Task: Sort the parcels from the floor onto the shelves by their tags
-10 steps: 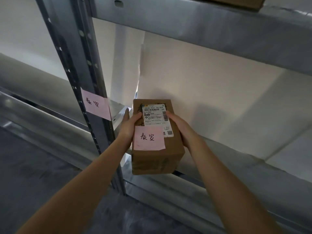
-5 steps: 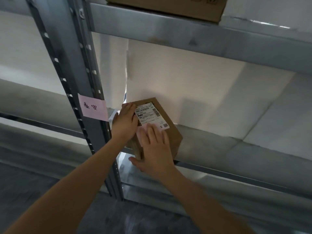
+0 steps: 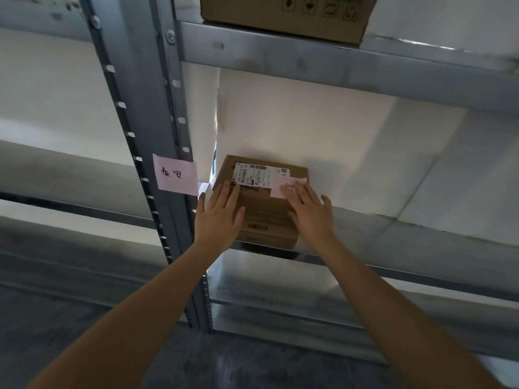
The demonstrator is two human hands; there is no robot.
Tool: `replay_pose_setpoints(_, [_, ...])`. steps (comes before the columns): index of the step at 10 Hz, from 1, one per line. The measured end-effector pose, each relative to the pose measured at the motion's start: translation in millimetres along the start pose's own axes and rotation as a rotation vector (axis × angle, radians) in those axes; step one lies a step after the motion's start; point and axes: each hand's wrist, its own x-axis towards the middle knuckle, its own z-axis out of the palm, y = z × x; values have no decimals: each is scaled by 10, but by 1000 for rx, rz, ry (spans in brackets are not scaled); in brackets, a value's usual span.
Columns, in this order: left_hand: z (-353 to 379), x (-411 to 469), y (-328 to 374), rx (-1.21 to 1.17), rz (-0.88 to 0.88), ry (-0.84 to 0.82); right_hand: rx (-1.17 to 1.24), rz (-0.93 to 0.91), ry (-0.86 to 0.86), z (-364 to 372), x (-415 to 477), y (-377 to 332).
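A small brown cardboard parcel point(image 3: 266, 209) lies flat on the metal shelf point(image 3: 379, 234), close to the left upright. It carries a white shipping label point(image 3: 258, 175) and a pink handwritten tag point(image 3: 283, 186). My left hand point(image 3: 219, 214) rests flat on the parcel's left front with fingers spread. On the right front lies my right hand point(image 3: 310, 213), also flat, covering part of the pink tag. A matching pink tag point(image 3: 175, 175) is stuck to the shelf's upright post point(image 3: 146, 113).
Another cardboard box point(image 3: 283, 16) stands on the shelf board above. To the right of the parcel the shelf board runs on bare. A lower shelf level point(image 3: 309, 299) and dark grey floor point(image 3: 56, 318) lie below. White wall sits behind the rack.
The parcel went from held in the air to lying on the shelf, turned sideways. Both hands moved from gripping its sides to resting flat on its top and front.
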Motion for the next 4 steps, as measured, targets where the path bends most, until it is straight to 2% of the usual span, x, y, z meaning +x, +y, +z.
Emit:
replay_pose_setpoints(2, [-157,27,68,-45,-3,-103,1,74,-45,-87,-34,-63])
replay_pose_setpoints(4, [-522,-85,136,-93,107,-14,210,187,128,-423,-348,-91])
